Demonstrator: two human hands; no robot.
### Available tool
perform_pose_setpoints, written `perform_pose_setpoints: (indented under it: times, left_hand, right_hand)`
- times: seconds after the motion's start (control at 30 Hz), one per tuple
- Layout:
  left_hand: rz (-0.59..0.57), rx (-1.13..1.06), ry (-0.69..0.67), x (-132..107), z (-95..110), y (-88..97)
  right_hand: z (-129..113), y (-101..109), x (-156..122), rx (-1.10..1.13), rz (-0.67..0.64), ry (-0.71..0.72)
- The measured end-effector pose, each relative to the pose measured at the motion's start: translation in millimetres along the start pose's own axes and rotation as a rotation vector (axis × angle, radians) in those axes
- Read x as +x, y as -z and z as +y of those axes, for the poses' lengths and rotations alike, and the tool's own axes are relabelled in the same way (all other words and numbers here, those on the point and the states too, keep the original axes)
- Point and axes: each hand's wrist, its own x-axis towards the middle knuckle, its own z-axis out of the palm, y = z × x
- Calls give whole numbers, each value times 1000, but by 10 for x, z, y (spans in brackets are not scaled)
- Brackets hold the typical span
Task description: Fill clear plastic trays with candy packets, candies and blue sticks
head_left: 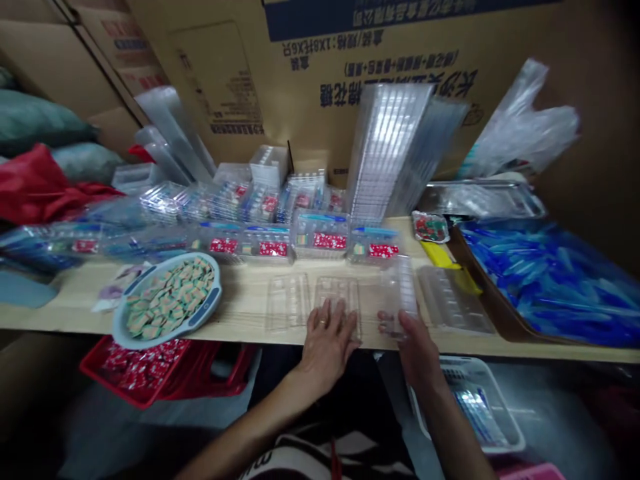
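Note:
My left hand (327, 340), with a ring on one finger, lies with its fingers outstretched on a clear plastic tray (338, 288) at the table's front. Just left of it another clear compartmented tray (287, 300) lies flat. My right hand (419, 347) grips a small stack of clear plastic trays (400, 283), held tilted on its edge with the thumb on the near side. Its other fingers are partly hidden behind the plastic. Right of this hand a further clear tray (453, 300) rests on the table.
Filled trays (323, 240) with red packets and blue items line the back. An oval bowl (215, 300) of small striped pieces stands left. Tall tray stacks (385, 147) lean against a carton (300, 87). A box of blue items (555, 280) sits right. Below are red (135, 393) and white baskets (517, 433).

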Motion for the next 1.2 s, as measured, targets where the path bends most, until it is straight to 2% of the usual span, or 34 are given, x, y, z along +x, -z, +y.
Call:
perform_pose_setpoints:
  times: [0.1,0.17,0.27,0.33,0.4,0.43,0.53,0.6,0.67,0.73,0.8,0.9,1.07,1.2]
  left_hand:
    - [48,22,83,-21,-129,-78]
    - [57,13,118,-32,-277,-62]
    - [38,-57,101,-68,-504,62]
    - [66,-188,92,-108,-571,197]
    - [140,-465,124,-139,-526,348]
    - [177,-672,163,-141,-464,418]
    - [246,-1416,383,-70,-222,560]
    - [272,-1813,551,23,-96,588]
    - [275,-2073,656,113,-35,581]
    - [236,-2232,703,177,-18,562]
    - [202,-2310,730,211,-13,550]
    - [191,-2306,734,235,8,554]
    - [194,-2074,670,283,79,584]
    - [153,-1906,648,364,146,572]
  right_hand:
    - [4,-144,1,69,-40,-73]
    - [22,-241,13,75,-64,-85]
    - [61,-318,29,20,-93,-94]
    - [97,-322,20,-76,-128,-45]
    - [133,-318,-19,-205,-186,42]
    - [147,-322,-51,-272,-225,91]
    - [156,-374,-177,-409,-352,209]
    - [144,-414,-257,-433,-401,240]
    - [143,-426,-305,-422,-416,216]
    - [170,-400,-315,-401,-419,168]
    - [220,-354,-296,-371,-407,135]
    - [284,-297,-260,-331,-373,139]
    - [242,-302,-259,-372,-355,191]
    - [192,-300,-261,-288,-226,148]
